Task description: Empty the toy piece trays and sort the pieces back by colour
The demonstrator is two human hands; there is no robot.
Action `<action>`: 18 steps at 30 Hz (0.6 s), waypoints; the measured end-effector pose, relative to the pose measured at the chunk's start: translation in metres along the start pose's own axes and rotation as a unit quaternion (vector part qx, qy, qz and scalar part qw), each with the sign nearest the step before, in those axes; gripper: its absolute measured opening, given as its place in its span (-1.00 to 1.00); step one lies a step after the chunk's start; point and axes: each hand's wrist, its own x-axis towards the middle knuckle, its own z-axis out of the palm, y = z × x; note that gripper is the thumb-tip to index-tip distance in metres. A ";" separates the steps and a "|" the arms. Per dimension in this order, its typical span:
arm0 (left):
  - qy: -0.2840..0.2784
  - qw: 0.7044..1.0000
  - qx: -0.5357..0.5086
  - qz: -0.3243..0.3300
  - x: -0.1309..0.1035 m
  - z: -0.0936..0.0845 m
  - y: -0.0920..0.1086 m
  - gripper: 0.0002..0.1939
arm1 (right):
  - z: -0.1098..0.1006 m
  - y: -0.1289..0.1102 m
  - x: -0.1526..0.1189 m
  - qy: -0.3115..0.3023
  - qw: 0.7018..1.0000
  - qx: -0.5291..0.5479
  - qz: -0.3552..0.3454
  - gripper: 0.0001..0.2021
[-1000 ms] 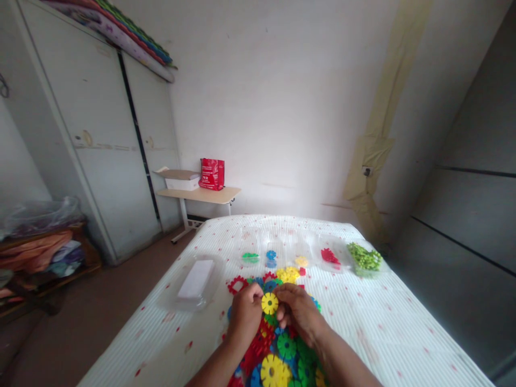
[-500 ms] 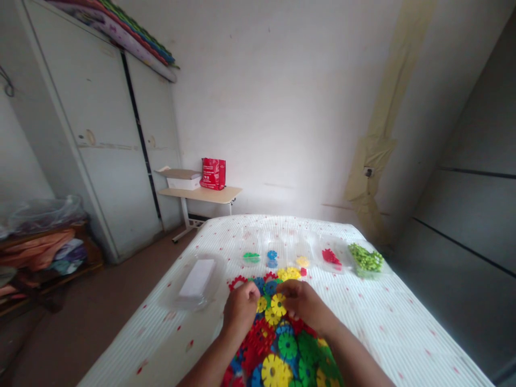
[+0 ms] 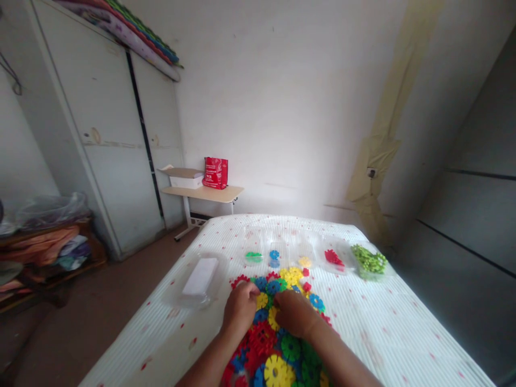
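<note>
A heap of red, blue, green and yellow notched plastic discs point(image 3: 276, 370) lies at the near middle of the cloth-covered table. My left hand point(image 3: 241, 305) is at the heap's left side, fingers curled together by a yellow disc point(image 3: 262, 301); what they hold, if anything, is hidden. Facing it from the right, my right hand point(image 3: 294, 312) is bent over the heap with its fingertips at another yellow disc point(image 3: 273, 318). Its grip is not clear. Beyond the heap are clear containers with green discs point(image 3: 253, 257), blue discs point(image 3: 274, 258), yellow discs point(image 3: 305, 262) and red discs point(image 3: 334, 258).
A clear tray with a white block point(image 3: 200, 276) sits at the left of the table. At the back right is a container of light green pieces point(image 3: 368, 260). A side table point(image 3: 217, 194) by the wall bears a red bag point(image 3: 216, 173) and a white box point(image 3: 185, 180).
My right hand has moved left and slightly down over the heap, closer to my left hand. A blue disc at the heap's right side now shows. The view has shifted slightly.
</note>
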 end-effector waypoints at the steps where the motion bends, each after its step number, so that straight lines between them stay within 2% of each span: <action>1: -0.001 1.000 0.001 -0.002 0.000 0.001 -0.001 -0.73 | 0.000 0.000 -0.001 0.001 1.000 -0.002 0.003 -0.69; 8: -0.006 1.000 0.019 -0.015 0.000 0.001 -0.001 -0.74 | 0.002 -0.001 -0.004 0.015 1.000 0.009 -0.006 -0.68; 18: -0.008 0.999 0.034 -0.013 -0.002 -0.001 0.002 -0.75 | 0.002 0.007 0.001 -0.012 0.997 0.062 -0.053 -0.68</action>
